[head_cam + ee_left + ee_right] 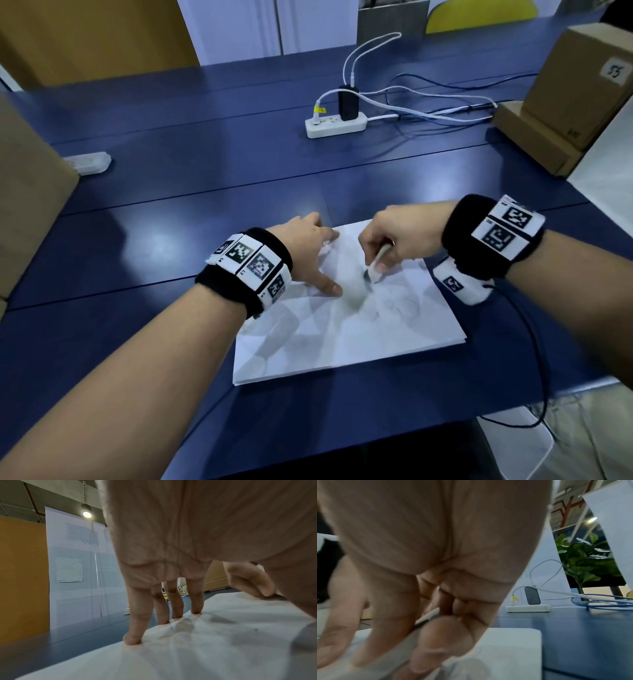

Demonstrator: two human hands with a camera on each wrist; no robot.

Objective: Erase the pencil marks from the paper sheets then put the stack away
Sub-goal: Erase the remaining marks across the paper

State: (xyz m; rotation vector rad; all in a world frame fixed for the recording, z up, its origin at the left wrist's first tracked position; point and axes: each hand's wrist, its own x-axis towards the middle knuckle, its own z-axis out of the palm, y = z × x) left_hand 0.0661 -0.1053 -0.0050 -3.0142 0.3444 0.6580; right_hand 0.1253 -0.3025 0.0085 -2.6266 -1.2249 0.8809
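While the left hand (310, 245) presses the white paper stack (346, 329) with straight fingers, the right hand (399, 236) pinches a white eraser (376, 263) on it

Left hand (310, 253) splayed flat, right hand (399, 240) pinching.

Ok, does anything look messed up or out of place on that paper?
Yes: the top sheet of the paper stack is creased, with wrinkles fanning out from where the left hand presses it. The right hand rubs an eraser there.
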